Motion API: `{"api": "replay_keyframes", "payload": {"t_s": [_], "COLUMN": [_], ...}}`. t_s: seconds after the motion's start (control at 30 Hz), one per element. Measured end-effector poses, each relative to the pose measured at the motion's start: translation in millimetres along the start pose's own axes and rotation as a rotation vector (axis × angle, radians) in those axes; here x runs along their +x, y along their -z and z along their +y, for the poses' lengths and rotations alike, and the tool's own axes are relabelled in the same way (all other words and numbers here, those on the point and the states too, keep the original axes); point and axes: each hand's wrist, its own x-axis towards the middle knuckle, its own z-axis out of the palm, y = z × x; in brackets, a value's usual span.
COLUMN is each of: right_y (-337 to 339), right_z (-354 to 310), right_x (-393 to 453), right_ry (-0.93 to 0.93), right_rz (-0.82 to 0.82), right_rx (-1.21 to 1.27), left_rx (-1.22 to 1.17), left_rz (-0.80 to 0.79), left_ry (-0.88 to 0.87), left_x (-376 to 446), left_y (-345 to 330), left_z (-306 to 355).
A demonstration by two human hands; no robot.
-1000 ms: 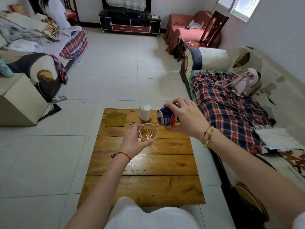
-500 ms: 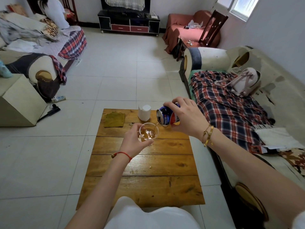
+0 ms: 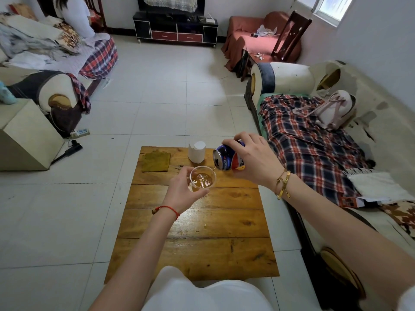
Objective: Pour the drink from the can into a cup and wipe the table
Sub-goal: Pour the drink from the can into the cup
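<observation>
My left hand (image 3: pixel 183 191) grips a clear glass cup (image 3: pixel 202 179) above the wooden table (image 3: pixel 197 225); amber drink fills its lower part. My right hand (image 3: pixel 252 160) holds a blue, red and white can (image 3: pixel 225 160) tipped on its side, its mouth just right of the cup's rim. A thin stream runs from the can into the cup. A folded olive-yellow cloth (image 3: pixel 156 162) lies at the table's far left corner. Small drops sit on the planks near the cup.
A white cylinder (image 3: pixel 197 151) stands at the table's far edge, behind the cup. A sofa with a plaid blanket (image 3: pixel 310 140) and a pink bag (image 3: pixel 334 108) runs along the right. A beige box (image 3: pixel 24 135) and a power strip (image 3: pixel 81 132) are on the left.
The drink level in the cup has risen as the can keeps pouring. Both hands stay almost where they were.
</observation>
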Motion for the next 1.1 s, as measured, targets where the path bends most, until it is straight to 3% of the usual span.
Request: {"api": "replay_keyframes", "payload": {"t_s": [0.7,0.87,1.1], "right_y": [-11,-19,-50], "right_z": [5,6,5], "right_x": [2,0,-9], "right_ry": [-0.013,-0.071,-0.262], "right_rz": [0.021,0.006,0.025], "right_rx": [0.045,0.197,0.608], "left_rx": [-0.048,-0.064,-0.107], "left_rz": [0.010,0.028,0.077], "left_ry": [0.004,0.005,0.030], "left_x": [2,2,3], "left_y": [-2,-3,-3], "left_z": [-6,-10,-27]}}
